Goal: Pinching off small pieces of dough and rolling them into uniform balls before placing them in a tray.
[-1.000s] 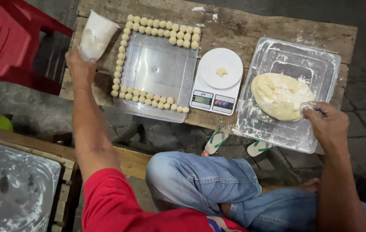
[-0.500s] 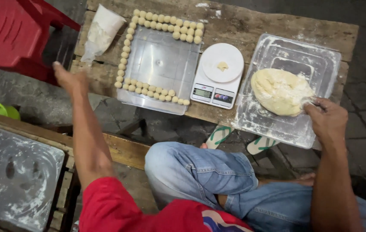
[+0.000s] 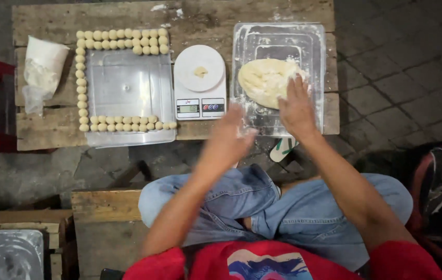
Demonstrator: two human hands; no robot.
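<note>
— Where's the dough lump [image 3: 266, 80]?
— In the clear tray [image 3: 283, 36] on my worktop [image 3: 205, 21]. My right hand [image 3: 296, 109] rests on it, fingers spread flat, gripping nothing.
— Left hand [image 3: 228, 140]?
— Blurred, open, empty.

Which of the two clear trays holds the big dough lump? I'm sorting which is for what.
The right-hand clear tray, beyond the right hand, holds the dough lump. The left tray only has small dough balls along its edges.

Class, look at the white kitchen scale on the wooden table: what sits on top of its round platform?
On the white kitchen scale sits one small pale dough piece, centred on the round platform. Nothing covers it. What lies beneath the scale is hidden.
</note>
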